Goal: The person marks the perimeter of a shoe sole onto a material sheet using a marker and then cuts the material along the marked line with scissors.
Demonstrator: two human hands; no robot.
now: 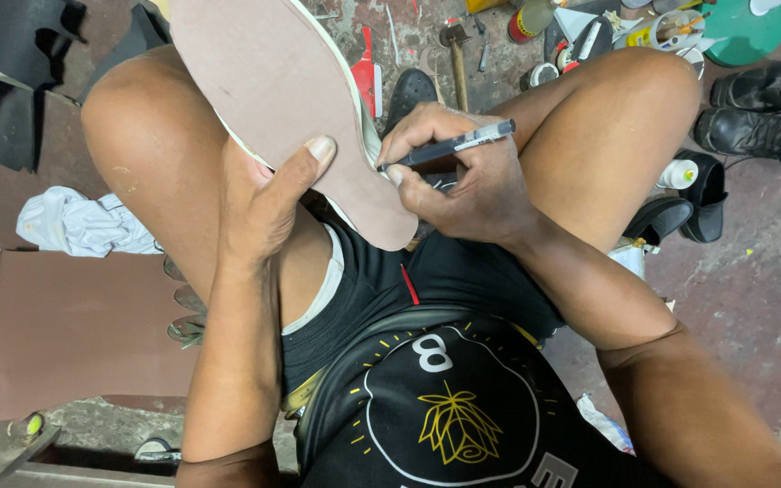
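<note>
Gripping a pen (449,147), the right hand (467,176) is closed around it, tip against the edge of a brown sole sheet (273,86) at centre frame. The left hand (268,194) clamps the sheet from below, thumb pressed flat on top. A shoe (368,136) seems to lie beneath. If the thumb eases, the sheet could shift and the line wander. Hammer (456,54) and boots (766,113) sit upper right.

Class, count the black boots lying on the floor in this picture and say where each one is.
2. One black boot lies at the upper right edge; the second lies just below it. More may be out of view.
</note>
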